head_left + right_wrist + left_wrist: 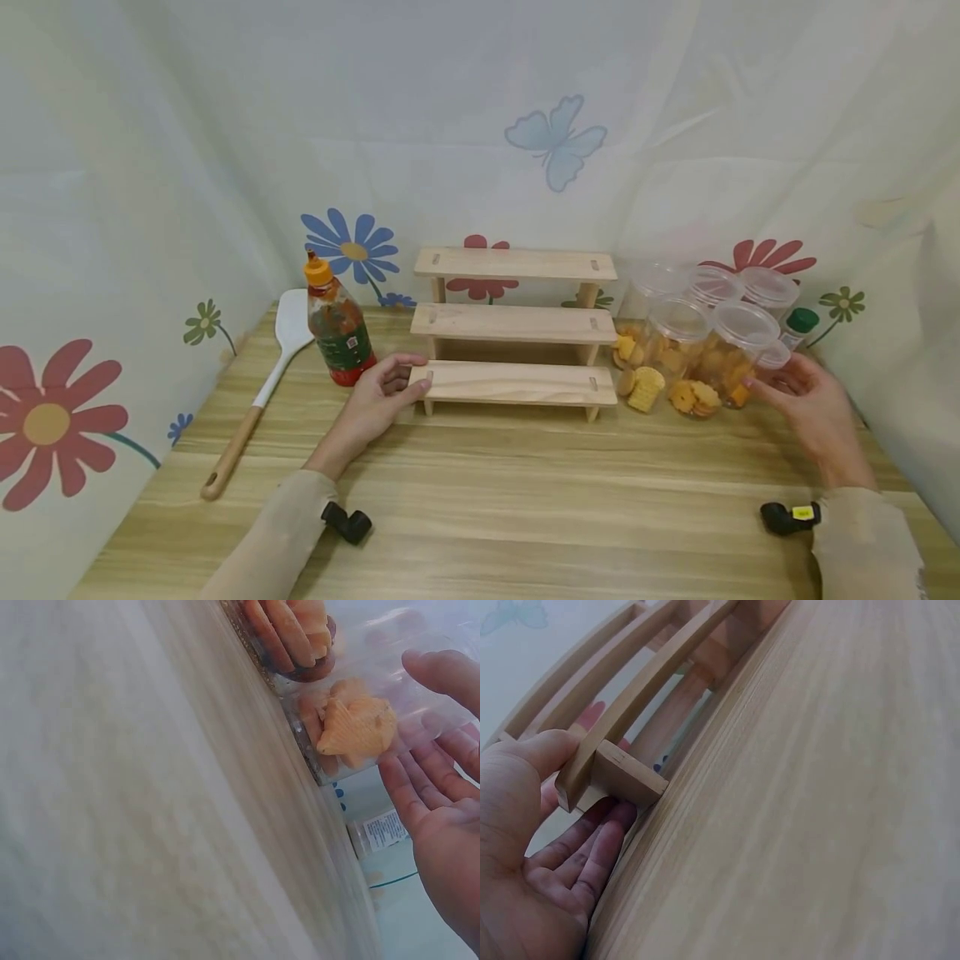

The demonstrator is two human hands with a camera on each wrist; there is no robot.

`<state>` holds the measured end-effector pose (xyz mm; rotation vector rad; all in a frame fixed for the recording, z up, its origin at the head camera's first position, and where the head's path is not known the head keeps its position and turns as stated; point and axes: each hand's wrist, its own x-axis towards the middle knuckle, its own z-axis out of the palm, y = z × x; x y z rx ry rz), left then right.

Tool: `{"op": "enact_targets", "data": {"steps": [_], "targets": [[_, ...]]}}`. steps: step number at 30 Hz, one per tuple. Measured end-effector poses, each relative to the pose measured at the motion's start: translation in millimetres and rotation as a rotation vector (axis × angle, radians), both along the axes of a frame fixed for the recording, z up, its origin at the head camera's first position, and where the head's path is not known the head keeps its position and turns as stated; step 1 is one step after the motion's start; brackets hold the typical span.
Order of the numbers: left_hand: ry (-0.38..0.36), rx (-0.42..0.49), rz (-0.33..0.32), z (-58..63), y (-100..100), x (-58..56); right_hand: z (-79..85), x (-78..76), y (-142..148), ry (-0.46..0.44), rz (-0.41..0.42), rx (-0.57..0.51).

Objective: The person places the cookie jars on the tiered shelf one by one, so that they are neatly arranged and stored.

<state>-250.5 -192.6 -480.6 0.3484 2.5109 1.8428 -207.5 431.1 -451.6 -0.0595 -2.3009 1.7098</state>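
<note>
Nearest, a yellow sticker (803, 512) on the right wrist camera bears print too small to read. From the person's place, a white spatula (259, 402) lies at 10 o'clock on the counter (570, 492).

At 11 o'clock, the left hand (375, 396) pinches the lowest board's left end of the three-tier wooden rack (512, 323), which stands at 12 o'clock. At 2 o'clock, the right hand's (813, 404) fingers bend loosely about an upright clear jar (356, 724) of snacks; whether they grip or merely touch it cannot be told.

The step seems to be steadying the rack while taking hold of that jar; the next move would call for a secure hold and a lift that avoids the neighbouring jars (678, 333).

Farther off, the sauce bottle (341, 337) at 11 o'clock wears a green label, its wording illegible. Between 1 and 2 o'clock, behind the right hand, the green-capped bottle (799, 325) has a white label, its fine print unreadable.
</note>
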Motion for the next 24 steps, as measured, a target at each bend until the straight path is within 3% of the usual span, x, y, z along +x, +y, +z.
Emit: {"op": "enact_targets", "data": {"steps": [7,11,18,24], "targets": [[0.001,0.0,-0.001,0.0,0.2,-0.5,5.7,2.0,2.1,0.013,-0.014,-0.026],[0.001,0.0,-0.001,0.0,-1.2,0.0,16.5,4.2,2.1,0.034,-0.057,0.039],[0.002,-0.002,0.002,0.5,-2.7,-0.9,49.6,15.2,-2.8,0.106,-0.233,0.179],[0.003,0.001,-0.016,-1.0,-3.0,-2.3,81.8,25.8,-9.8,0.163,-0.312,0.169]]}}
